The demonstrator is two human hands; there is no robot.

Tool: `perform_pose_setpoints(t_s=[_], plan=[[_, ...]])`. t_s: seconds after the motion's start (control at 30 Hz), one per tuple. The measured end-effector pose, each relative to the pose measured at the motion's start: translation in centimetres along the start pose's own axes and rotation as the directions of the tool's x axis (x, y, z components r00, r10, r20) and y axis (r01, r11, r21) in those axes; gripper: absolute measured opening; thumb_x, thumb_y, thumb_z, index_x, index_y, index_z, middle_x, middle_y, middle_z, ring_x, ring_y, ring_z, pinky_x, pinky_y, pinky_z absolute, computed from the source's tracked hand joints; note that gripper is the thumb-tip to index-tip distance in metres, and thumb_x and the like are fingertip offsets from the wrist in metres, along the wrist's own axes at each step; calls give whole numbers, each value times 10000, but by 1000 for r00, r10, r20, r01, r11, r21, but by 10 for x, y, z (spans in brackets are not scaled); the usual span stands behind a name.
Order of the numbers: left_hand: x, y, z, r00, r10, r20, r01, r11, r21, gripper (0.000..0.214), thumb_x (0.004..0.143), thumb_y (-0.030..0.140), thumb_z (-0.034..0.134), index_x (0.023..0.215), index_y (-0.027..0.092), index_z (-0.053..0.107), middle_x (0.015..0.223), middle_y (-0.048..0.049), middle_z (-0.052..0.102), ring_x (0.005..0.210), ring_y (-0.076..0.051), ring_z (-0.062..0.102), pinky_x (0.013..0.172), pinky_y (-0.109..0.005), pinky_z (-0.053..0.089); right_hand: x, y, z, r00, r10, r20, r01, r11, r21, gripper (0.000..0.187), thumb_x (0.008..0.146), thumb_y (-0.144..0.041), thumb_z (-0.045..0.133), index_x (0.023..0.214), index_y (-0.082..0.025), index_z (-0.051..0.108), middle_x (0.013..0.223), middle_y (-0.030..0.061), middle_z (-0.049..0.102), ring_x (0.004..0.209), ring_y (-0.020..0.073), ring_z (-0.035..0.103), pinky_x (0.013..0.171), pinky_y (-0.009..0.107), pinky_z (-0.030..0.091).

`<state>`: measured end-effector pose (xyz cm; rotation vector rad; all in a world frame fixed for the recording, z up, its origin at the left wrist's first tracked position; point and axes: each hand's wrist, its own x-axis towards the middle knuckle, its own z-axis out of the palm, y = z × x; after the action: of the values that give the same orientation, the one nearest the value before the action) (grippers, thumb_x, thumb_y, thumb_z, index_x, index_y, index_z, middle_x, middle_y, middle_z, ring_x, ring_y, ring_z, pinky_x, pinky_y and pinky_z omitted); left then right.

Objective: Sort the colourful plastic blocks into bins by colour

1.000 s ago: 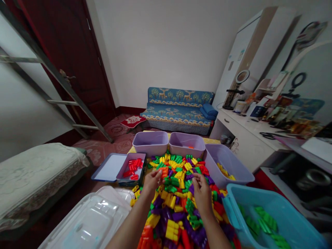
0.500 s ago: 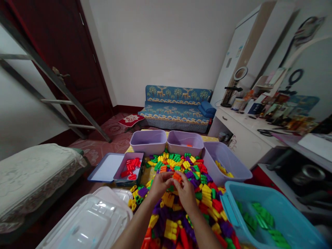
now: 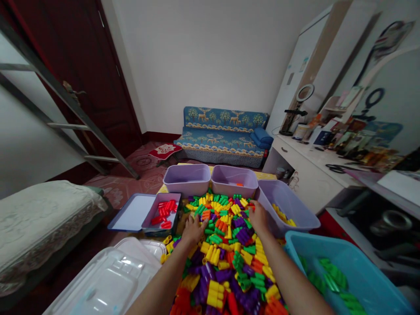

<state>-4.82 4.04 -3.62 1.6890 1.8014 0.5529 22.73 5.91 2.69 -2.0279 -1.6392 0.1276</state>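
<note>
A pile of plastic building blocks (image 3: 215, 253) in red, yellow, green, purple and orange covers the table in front of me. My left hand (image 3: 194, 229) rests over the pile's left side, fingers spread, holding nothing. At the right edge, beside a purple bin, my right hand (image 3: 258, 215) is bent over the blocks, its fingers closed at a bit of red; the hand hides most of what it grips. Between the hands an orange block (image 3: 221, 225) lies on the pile.
Two purple bins (image 3: 187, 189) stand at the back; another purple bin (image 3: 278, 199) with yellow blocks is at right. Green blocks lie in a blue tub (image 3: 292, 258). At left are a box (image 3: 159, 230) of red blocks and clear lids (image 3: 108, 280). Beyond is a sofa (image 3: 213, 151).
My hands were together around an orange block above the pile. Now they are apart, left hand moved left, right hand right and away from me; an orange block lies between them.
</note>
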Motion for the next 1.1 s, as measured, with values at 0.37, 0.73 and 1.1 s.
perform_pose_setpoints(t_s=[0.37,0.73,1.1], plan=[[0,1,-2,979,-129,158,119,990,76,820,815,726,364,1478,249,285,1586,-95,218,1465,-359,96,1134,-498,187,17,25,30,980,133,145,-88,957,-277,441,800,-37,435,1203,-88,607,1073,200,684,1014,270,650,840,323,453],[4,-8,2,993,-44,109,50,998,-49,701,829,667,412,1437,321,371,1539,-48,345,1462,-345,140,1136,-525,170,22,29,29,969,61,241,14,955,-297,353,783,-87,499,1071,-130,698,1064,166,691,1028,247,628,879,309,415],[4,-6,2,977,-144,157,143,990,18,765,861,647,377,1488,218,286,1602,-88,123,1466,-330,62,1169,-459,136,2,6,38,971,-67,231,94,989,-111,372,831,-133,441,1102,-187,689,1125,84,692,1072,196,611,941,283,403]])
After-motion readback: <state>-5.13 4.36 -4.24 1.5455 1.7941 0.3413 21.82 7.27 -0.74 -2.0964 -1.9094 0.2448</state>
